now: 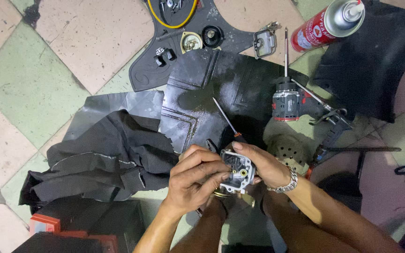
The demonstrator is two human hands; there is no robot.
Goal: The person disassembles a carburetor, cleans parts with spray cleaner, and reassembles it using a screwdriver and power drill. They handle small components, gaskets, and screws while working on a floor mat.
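Carburetor body (236,171): small cast-metal part, silver-grey w/ dark interior, roughly square open face turned up toward cam. A brass-coloured round fitting shows on that face, right of centre; more brass visible at the underside. Held off the floor, low centre of view, over a black rubber mat. Tilted slightly. Edges partly covered by fingers, so full outline can't be made out.

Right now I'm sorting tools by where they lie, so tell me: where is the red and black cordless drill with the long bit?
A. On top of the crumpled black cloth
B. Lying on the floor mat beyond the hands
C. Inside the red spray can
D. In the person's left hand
B: the red and black cordless drill lies on the black floor mat, beyond both hands, which hold a small grey metal carburetor body.
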